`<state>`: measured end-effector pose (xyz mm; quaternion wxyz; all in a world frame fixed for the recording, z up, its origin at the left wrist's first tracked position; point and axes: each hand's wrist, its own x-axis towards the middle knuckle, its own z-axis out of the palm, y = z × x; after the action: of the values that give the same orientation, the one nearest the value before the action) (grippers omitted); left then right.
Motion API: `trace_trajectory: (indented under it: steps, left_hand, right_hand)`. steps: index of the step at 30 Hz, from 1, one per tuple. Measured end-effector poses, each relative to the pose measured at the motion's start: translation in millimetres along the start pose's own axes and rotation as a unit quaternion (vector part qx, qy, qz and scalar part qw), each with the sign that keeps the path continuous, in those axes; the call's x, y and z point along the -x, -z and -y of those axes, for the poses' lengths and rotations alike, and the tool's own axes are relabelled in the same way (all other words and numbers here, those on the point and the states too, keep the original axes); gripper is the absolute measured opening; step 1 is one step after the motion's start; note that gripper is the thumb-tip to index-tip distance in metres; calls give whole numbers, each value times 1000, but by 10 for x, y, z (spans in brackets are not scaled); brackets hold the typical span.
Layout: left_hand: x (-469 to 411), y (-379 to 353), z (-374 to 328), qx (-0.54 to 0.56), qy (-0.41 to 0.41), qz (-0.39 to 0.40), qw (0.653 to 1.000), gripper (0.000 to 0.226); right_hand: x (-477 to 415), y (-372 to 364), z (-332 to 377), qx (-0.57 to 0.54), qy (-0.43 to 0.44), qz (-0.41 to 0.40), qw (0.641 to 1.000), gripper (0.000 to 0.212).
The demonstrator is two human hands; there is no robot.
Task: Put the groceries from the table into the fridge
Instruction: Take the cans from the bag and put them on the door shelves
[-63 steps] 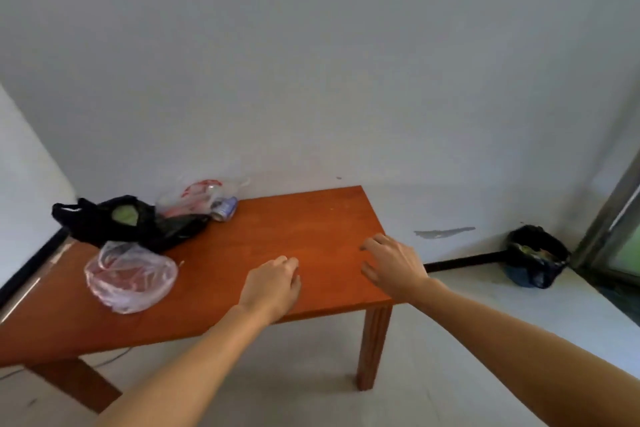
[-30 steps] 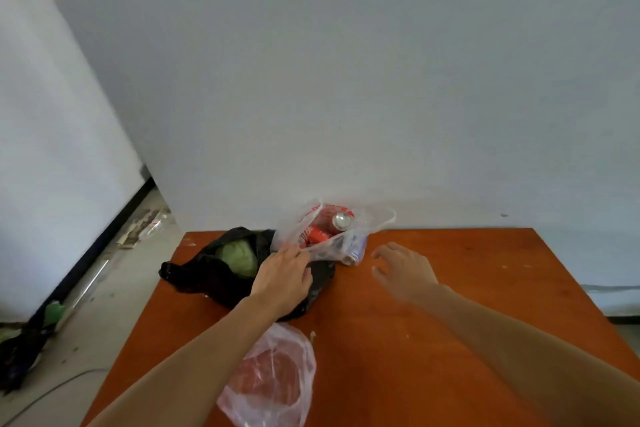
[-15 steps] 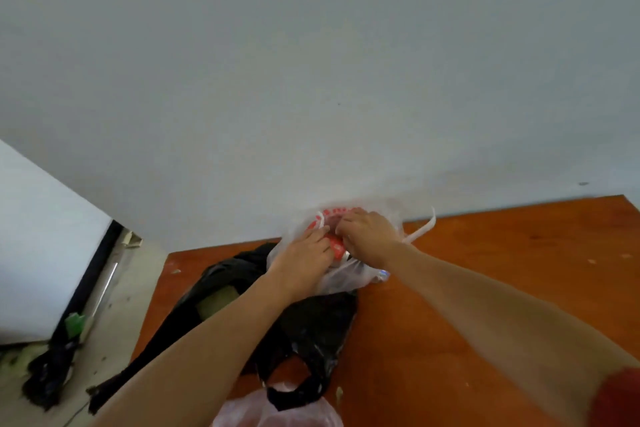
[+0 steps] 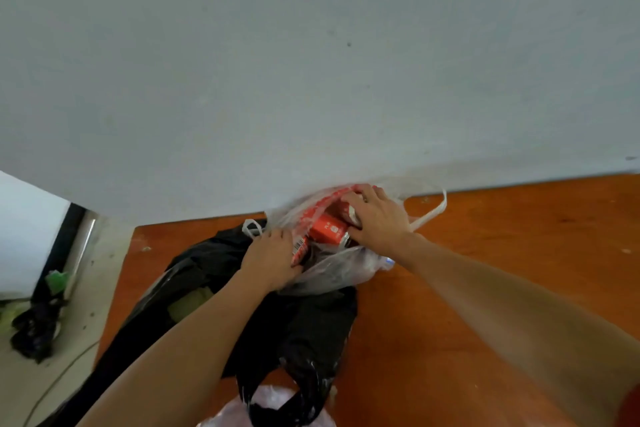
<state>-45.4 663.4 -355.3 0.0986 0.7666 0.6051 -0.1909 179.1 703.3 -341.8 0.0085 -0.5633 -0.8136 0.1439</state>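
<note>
Cans (image 4: 327,229) in red lie inside a clear bag (image 4: 332,270) at the table's (image 4: 519,218) far edge, against the wall (image 4: 311,62). Right hand (image 4: 377,218) reaches into the bag's mouth, fingers curled over one can's top end. Left hand (image 4: 273,260) grips the bag's near rim, fingers bent around the plastic beside a barcoded can (image 4: 299,250). Black bag (image 4: 311,329) lies just in front, touching the clear one.

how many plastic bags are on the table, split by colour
clear bags: 2
black bags: 1
total: 3
</note>
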Motion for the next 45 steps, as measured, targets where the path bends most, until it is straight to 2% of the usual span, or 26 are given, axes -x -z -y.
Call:
trace_trajectory:
  steps: [5,10,13,15,17,19,21,23,26,30,33,36,40,42,45]
  left_hand:
    - [-151,-41,34,80,45,56,994,98]
    - [-65,-53,57,231,33,34,972,104]
    - [38,18,64,378,32,17,925,108]
    - [113,89,20,454,15,18,891,98]
    - [154,132,-74,500,-6,47,865,80]
    - [169,152,-172,524,-8,96,846,76]
    - [162,173,-266,503,3,141,853,85]
    - [129,181,-355,412,13,156,898,98]
    - [140,229,-481,256,28,136,957,103]
    - [156,270,-533,160,5,91,983,101]
    - [261,246,-491,161,-28,34,986,99]
    - [426,247,-419,192,-26,-55,979,88]
    - [691,414,-345,162,-20,-133,978,96]
    - [850,549,-333,161,-40,-181,969,89]
    - [1066,744,-335,188,-67,-208,957,76]
  right_hand:
    - [-16,-110,-37,-35,-31,-19,999,63]
    - [25,-165,-77,-94,-64,-46,992,64]
    - [42,-159,-79,-121,-87,-51,987,68]
    - [58,-158,-68,-128,-99,-56,985,68]
    - [79,-167,-67,-133,-111,-59,983,68]
    - [104,-169,-61,-139,-118,-60,981,67]
    - [129,-165,-58,-141,-116,-58,982,67]
    - [156,-156,-65,-141,-114,-56,982,67]
    - [214,-143,-64,-137,-116,-56,982,68]
    - [324,-106,-79,-153,-131,-62,977,69]
    - [419,-38,-136,-192,-156,-61,967,69]
    - [517,67,-178,-213,-170,-65,960,70]
    - [702,223,-122,-211,-174,-82,958,71]
    - [820,326,-57,-194,-171,-88,962,71]
    - [1048,541,82,-172,-160,-107,966,70]
